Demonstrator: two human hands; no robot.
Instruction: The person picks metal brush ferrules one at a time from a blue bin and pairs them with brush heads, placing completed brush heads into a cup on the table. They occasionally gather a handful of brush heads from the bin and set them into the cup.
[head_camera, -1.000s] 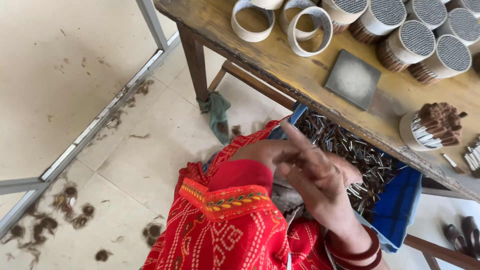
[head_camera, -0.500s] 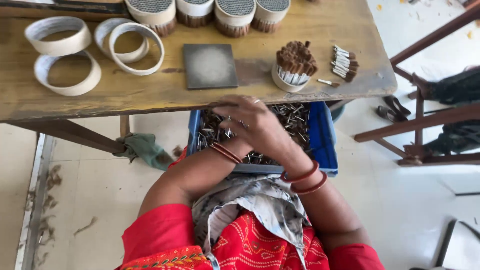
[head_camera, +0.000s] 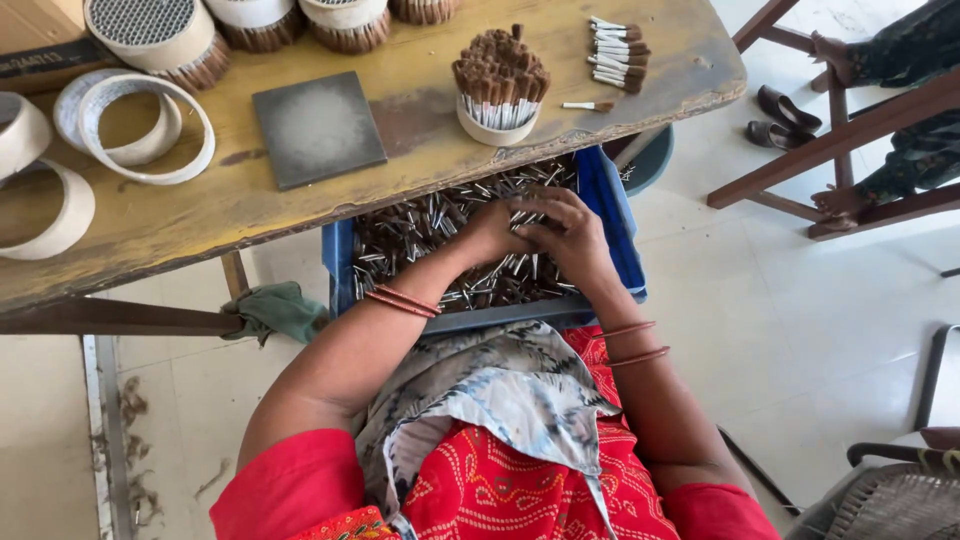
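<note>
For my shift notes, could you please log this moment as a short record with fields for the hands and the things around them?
left hand: down in the blue crate, on the loose thin sticks
right hand: beside the left, fingers among the same sticks; grasp cannot be told
crate position: under the wooden table edge, by the lap
on table: grey square tile, white cup of upright brown sticks, empty white rings, small row of sticks

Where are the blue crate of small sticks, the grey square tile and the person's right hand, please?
blue crate (head_camera: 612, 215): head view, right wall.
grey square tile (head_camera: 318, 128): head view, centre of top face.
right hand (head_camera: 562, 235): head view, back of hand.
</note>
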